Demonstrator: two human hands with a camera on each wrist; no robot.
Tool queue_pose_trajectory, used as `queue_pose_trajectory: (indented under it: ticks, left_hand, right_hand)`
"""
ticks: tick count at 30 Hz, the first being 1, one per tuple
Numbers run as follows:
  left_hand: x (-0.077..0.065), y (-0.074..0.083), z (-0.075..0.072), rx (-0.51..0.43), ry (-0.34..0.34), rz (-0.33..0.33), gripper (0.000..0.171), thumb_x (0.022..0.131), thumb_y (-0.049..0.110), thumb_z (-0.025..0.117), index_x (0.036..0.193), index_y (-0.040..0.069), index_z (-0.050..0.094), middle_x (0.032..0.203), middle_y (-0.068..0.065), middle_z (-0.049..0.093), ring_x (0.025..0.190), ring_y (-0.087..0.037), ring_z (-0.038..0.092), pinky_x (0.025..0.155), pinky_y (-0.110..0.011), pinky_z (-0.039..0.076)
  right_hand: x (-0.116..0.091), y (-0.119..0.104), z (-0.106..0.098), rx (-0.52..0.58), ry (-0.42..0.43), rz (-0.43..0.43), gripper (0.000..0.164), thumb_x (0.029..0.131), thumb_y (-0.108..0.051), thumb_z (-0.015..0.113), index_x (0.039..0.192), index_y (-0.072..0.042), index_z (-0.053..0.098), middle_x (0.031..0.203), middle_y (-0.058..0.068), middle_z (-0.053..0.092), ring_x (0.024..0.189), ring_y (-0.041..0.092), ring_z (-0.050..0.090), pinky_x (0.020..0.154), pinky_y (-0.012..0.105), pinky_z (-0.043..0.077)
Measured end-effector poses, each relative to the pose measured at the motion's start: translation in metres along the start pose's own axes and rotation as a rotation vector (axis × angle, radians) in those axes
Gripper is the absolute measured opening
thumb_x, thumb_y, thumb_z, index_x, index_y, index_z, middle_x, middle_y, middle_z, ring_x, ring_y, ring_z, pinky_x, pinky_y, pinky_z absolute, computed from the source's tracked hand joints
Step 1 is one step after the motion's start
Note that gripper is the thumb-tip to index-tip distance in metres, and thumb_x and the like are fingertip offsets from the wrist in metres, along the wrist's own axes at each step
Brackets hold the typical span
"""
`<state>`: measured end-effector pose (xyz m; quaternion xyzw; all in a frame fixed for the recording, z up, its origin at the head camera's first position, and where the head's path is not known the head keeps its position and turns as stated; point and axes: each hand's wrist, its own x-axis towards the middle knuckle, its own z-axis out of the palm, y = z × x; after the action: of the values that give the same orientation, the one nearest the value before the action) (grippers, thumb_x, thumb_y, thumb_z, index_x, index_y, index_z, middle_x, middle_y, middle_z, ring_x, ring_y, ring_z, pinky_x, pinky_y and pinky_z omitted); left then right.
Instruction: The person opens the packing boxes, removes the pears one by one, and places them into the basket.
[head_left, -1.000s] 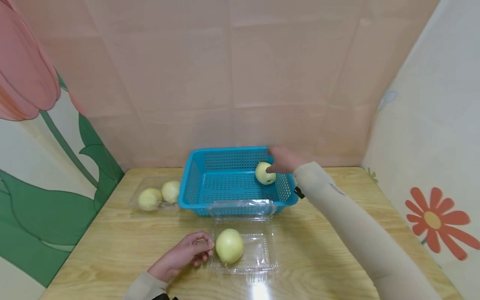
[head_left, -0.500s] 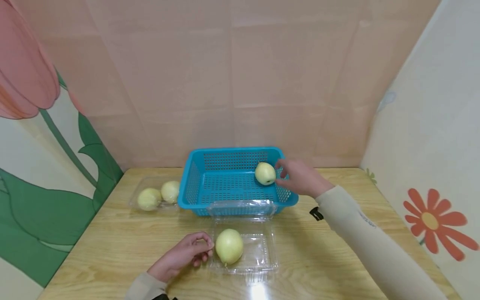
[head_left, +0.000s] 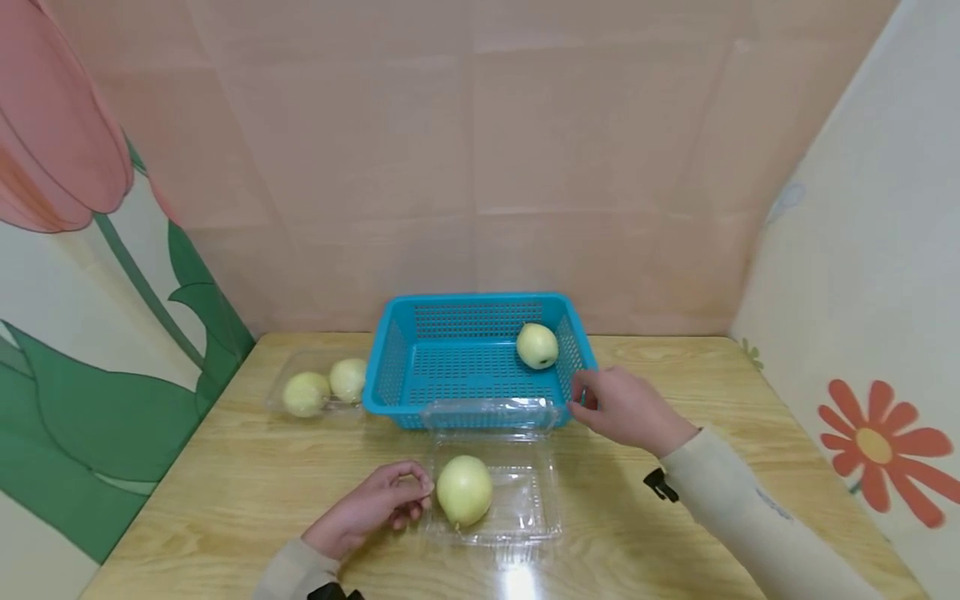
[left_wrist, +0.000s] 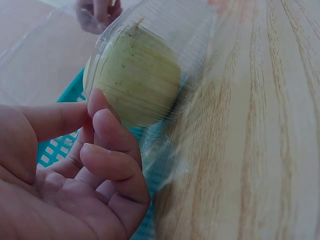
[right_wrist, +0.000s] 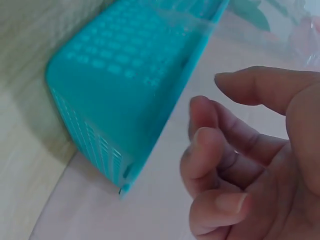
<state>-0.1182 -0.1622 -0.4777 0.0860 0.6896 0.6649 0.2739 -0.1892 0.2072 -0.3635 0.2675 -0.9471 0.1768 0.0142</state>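
Note:
My left hand (head_left: 382,504) pinches the left rim of a clear plastic clamshell box (head_left: 521,500) between thumb and index finger, as the left wrist view shows. In that box lies a pale yellow-green pear (head_left: 464,492), on its left side, and the lid (head_left: 491,414) stands raised against the basket. My right hand (head_left: 626,408) hovers by the front right corner of a blue plastic basket (head_left: 378,367), holding nothing. Its fingers are loosely curled, with thumb and fingertips apart in the right wrist view. Another pear (head_left: 537,346) lies inside the basket, toward its right end.
Left of the basket, a second clear plastic box (head_left: 279,392) holds two pears (head_left: 306,394). Everything stands on a wooden table (head_left: 225,492). A pinkish wall covering (head_left: 480,167) rises behind the table, with flower-patterned panels at both sides.
My right hand has let go of the pear in the basket and drawn back toward me, out past the basket's right rim. My left hand has stayed at the box.

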Motion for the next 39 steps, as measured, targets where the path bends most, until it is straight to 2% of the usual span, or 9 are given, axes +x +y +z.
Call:
queue_pose_trajectory:
  ticks: [6,9,19,24,32,35,39]
  left_hand:
    - [0.0,0.001,0.0,0.012,-0.002,0.002,0.015,0.098,0.017,0.061,0.1,0.003,0.058,0.083,-0.001,0.063,0.066,-0.01,0.052,0.051,-0.02,0.04]
    - [0.0,0.001,0.0,0.013,-0.004,0.002,0.015,0.098,0.017,0.061,0.1,0.003,0.057,0.083,-0.001,0.063,0.066,-0.01,0.052,0.051,-0.02,0.04]
    - [0.001,0.001,0.0,0.007,-0.006,-0.003,0.015,0.098,0.017,0.061,0.1,0.003,0.057,0.082,0.0,0.063,0.065,-0.01,0.052,0.05,-0.02,0.04]
    - [0.0,0.001,0.0,0.005,-0.004,-0.006,0.015,0.098,0.017,0.061,0.1,0.003,0.057,0.082,0.0,0.063,0.065,-0.009,0.051,0.05,-0.019,0.04]
    - [-0.001,0.002,0.001,-0.001,-0.003,-0.006,0.015,0.098,0.017,0.061,0.1,0.003,0.057,0.082,0.0,0.063,0.066,-0.01,0.052,0.051,-0.019,0.04]
    - [-0.001,0.002,0.001,-0.001,-0.004,-0.007,0.015,0.098,0.017,0.061,0.1,0.003,0.057,0.082,-0.001,0.063,0.066,-0.01,0.052,0.051,-0.02,0.04]
    - [0.0,0.002,0.001,-0.004,-0.007,-0.003,0.015,0.099,0.017,0.06,0.1,0.002,0.057,0.083,-0.001,0.063,0.066,-0.01,0.052,0.051,-0.019,0.04]
  right_hand:
    - [-0.016,-0.007,0.008,0.004,-0.076,-0.059,0.021,0.089,-0.013,0.068,0.07,-0.019,0.06,0.06,-0.011,0.046,0.054,0.003,0.04,0.048,0.022,0.036]
    - [-0.021,-0.012,0.013,0.014,-0.101,-0.084,0.022,0.088,-0.013,0.069,0.069,-0.019,0.06,0.061,-0.012,0.046,0.055,0.002,0.04,0.048,0.021,0.036]
    - [-0.024,-0.037,0.027,0.057,-0.115,-0.181,0.007,0.086,-0.017,0.073,0.083,-0.015,0.066,0.066,-0.013,0.05,0.059,0.0,0.044,0.054,0.021,0.041]
    - [-0.017,-0.047,0.035,0.088,-0.145,-0.21,0.008,0.085,-0.014,0.072,0.091,-0.011,0.068,0.069,-0.011,0.056,0.062,0.0,0.048,0.055,0.021,0.044]
    - [-0.008,-0.062,0.047,0.066,-0.155,-0.221,0.029,0.085,-0.019,0.072,0.111,-0.006,0.066,0.081,-0.001,0.068,0.067,0.004,0.059,0.055,0.021,0.047]
    - [-0.005,-0.068,0.051,0.039,-0.16,-0.21,0.037,0.087,-0.024,0.072,0.118,-0.005,0.065,0.095,0.005,0.072,0.076,0.011,0.065,0.058,0.024,0.051]
    - [-0.001,-0.076,0.057,0.009,-0.166,-0.195,0.049,0.086,-0.032,0.073,0.125,-0.004,0.061,0.114,0.01,0.069,0.089,0.021,0.068,0.069,0.032,0.056]
